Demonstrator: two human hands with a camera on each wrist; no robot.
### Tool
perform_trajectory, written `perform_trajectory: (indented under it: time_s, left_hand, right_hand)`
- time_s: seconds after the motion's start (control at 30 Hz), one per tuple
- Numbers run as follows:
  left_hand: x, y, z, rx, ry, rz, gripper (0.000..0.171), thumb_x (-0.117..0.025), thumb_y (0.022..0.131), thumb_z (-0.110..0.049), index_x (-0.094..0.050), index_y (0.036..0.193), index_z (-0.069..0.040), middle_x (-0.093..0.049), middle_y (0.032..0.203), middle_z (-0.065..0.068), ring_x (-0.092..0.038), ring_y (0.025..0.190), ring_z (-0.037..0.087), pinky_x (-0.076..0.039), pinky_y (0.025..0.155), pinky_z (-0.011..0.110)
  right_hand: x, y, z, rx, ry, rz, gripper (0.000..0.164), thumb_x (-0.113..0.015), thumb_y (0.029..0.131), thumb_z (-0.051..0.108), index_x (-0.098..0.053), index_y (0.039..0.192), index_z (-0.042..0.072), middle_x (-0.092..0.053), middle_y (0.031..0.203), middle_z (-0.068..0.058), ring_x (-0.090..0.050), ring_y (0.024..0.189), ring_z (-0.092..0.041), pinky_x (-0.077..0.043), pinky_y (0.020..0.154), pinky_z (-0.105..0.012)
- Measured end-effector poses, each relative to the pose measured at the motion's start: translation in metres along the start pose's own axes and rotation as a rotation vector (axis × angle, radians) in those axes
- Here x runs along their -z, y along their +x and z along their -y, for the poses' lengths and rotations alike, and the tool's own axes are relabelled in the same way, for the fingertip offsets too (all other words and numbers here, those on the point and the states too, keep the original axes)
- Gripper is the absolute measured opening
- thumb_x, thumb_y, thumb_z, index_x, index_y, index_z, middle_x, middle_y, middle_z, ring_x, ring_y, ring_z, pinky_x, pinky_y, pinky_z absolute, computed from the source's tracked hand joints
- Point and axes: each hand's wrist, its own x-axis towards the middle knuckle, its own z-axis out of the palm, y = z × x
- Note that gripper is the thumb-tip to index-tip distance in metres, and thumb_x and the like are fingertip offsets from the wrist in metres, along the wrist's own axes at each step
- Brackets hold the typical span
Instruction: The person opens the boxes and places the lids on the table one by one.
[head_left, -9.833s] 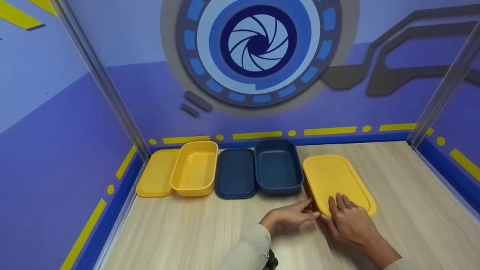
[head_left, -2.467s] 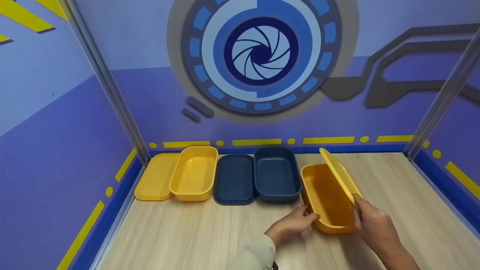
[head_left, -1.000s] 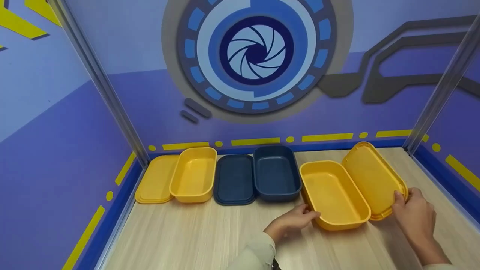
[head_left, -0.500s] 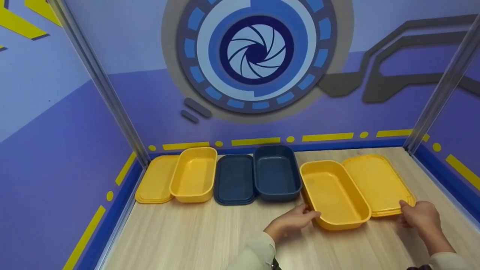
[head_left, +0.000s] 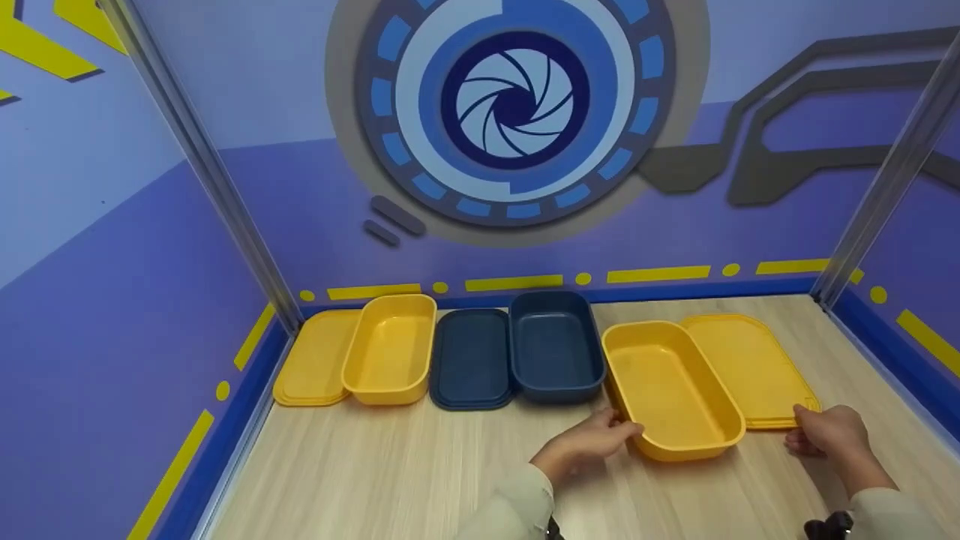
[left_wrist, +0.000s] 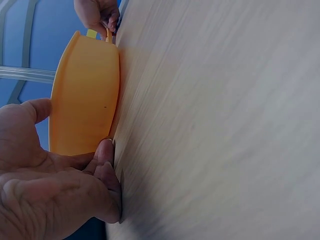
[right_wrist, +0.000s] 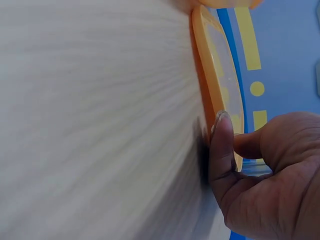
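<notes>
An open yellow lunch box stands uncovered on the right part of the wooden table. My left hand holds its near left corner; the left wrist view shows the thumb at the rim and the fingers low against the wall of the box. Right beside the box lies its yellow lid, underside up, tucked close to the box's right wall. My right hand pinches the lid's near right corner. In the right wrist view the thumb is over the lid's edge and a finger is beneath it.
To the left, in a row along the back wall, are a yellow lid, a yellow box, a dark blue lid and a dark blue box. Printed panels enclose the table at the back and sides.
The right hand has lifted the lid off the box, turned it over to the right and lowered it flat beside the box. The left hand has stayed at the box's corner.
</notes>
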Motion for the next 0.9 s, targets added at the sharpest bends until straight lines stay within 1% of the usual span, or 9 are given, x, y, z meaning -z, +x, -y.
perform_trajectory:
  time_s: [0.13,0.3,0.43,0.63,0.73,0.9]
  left_hand:
    - [0.002,-0.001,0.000,-0.001,-0.007,0.009,0.053,-0.065,0.101,-0.036,-0.057,0.145,-0.008,-0.063,0.143,0.005,-0.057,0.138,0.017,-0.040,0.125,0.043]
    - [0.004,-0.002,0.000,0.006,0.015,-0.006,0.052,-0.066,0.101,-0.036,-0.058,0.144,-0.008,-0.062,0.146,0.006,-0.056,0.141,0.018,-0.040,0.126,0.043]
    - [0.004,-0.002,0.000,0.019,0.023,-0.016,0.052,-0.067,0.100,-0.037,-0.059,0.143,-0.008,-0.063,0.147,0.006,-0.056,0.142,0.019,-0.039,0.126,0.044]
    - [0.004,-0.001,-0.001,0.030,-0.006,-0.015,0.053,-0.068,0.100,-0.038,-0.060,0.143,-0.008,-0.064,0.146,0.005,-0.057,0.141,0.019,-0.040,0.126,0.045]
    - [0.002,-0.001,-0.003,0.025,-0.009,-0.015,0.051,-0.067,0.100,-0.037,-0.061,0.142,-0.009,-0.065,0.143,0.004,-0.058,0.138,0.018,-0.041,0.125,0.044]
    - [0.001,0.001,-0.004,0.023,-0.012,-0.013,0.047,-0.067,0.101,-0.035,-0.062,0.139,-0.010,-0.067,0.139,0.003,-0.060,0.135,0.015,-0.043,0.123,0.042]
  right_hand:
    - [-0.005,0.007,0.004,-0.003,0.031,0.002,0.040,-0.046,0.111,0.022,-0.060,0.099,-0.013,-0.067,0.056,-0.004,-0.071,0.053,-0.015,-0.061,0.058,-0.029]
    - [-0.008,0.013,0.010,-0.017,0.063,0.028,0.039,-0.048,0.112,0.024,-0.061,0.102,-0.011,-0.069,0.058,-0.004,-0.073,0.055,-0.016,-0.062,0.061,-0.029]
    - [-0.010,0.018,0.011,0.004,0.076,0.049,0.041,-0.048,0.112,0.026,-0.063,0.100,-0.010,-0.070,0.059,-0.004,-0.074,0.056,-0.017,-0.063,0.062,-0.030]
    - [-0.014,0.029,0.012,0.011,0.074,0.025,0.048,-0.050,0.112,0.032,-0.067,0.096,-0.009,-0.071,0.057,-0.005,-0.075,0.055,-0.020,-0.063,0.061,-0.032]
    - [-0.015,0.035,0.011,-0.005,0.064,-0.002,0.050,-0.050,0.112,0.036,-0.067,0.094,-0.008,-0.070,0.056,-0.005,-0.075,0.055,-0.020,-0.062,0.060,-0.031]
    - [-0.014,0.040,0.007,-0.015,0.078,-0.042,0.052,-0.054,0.110,0.041,-0.067,0.096,-0.007,-0.069,0.055,-0.004,-0.075,0.053,-0.020,-0.061,0.058,-0.030]
